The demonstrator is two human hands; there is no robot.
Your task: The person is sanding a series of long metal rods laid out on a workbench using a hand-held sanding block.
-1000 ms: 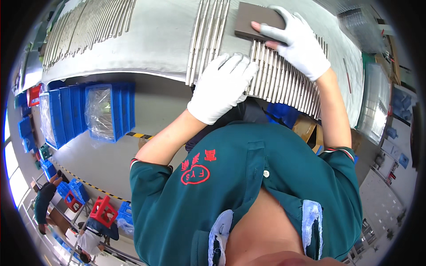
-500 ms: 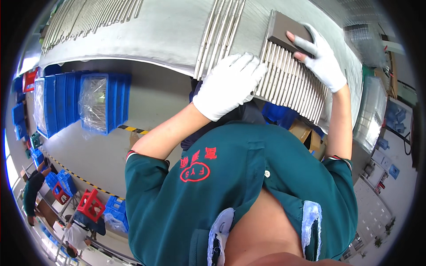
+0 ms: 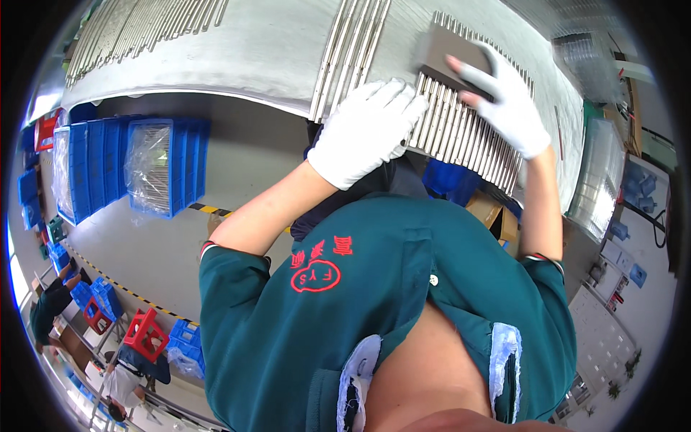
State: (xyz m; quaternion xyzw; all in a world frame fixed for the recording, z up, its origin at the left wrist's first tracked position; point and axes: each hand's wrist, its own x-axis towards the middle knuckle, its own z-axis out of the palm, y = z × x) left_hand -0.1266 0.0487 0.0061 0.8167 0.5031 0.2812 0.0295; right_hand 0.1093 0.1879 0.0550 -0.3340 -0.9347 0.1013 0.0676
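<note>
A row of slim silver metal rods (image 3: 471,137) lies side by side on the pale-covered table (image 3: 273,50). My right hand (image 3: 507,101), in a white glove with bare thumb and fingertip showing, grips a flat dark grey-brown block (image 3: 450,54) that rests across the rods. That hand is slightly blurred. At the row's left side, my left hand (image 3: 371,129), also gloved, keeps its fingers together and bent against the outermost rods; its thumb is partly hidden below. Just left of it lie a few separate longer rods (image 3: 349,54).
Many more rods (image 3: 144,36) are spread at the table's far left. Blue crates (image 3: 191,165) with plastic-wrapped contents stand on the floor to the left. Clear plastic packaging (image 3: 599,180) sits at the right. Other people (image 3: 129,374) are in the background, lower left.
My right hand has slid the block nearer and slightly left along the rods, so their far ends now show beyond it. The left hand stays at the row's side.
</note>
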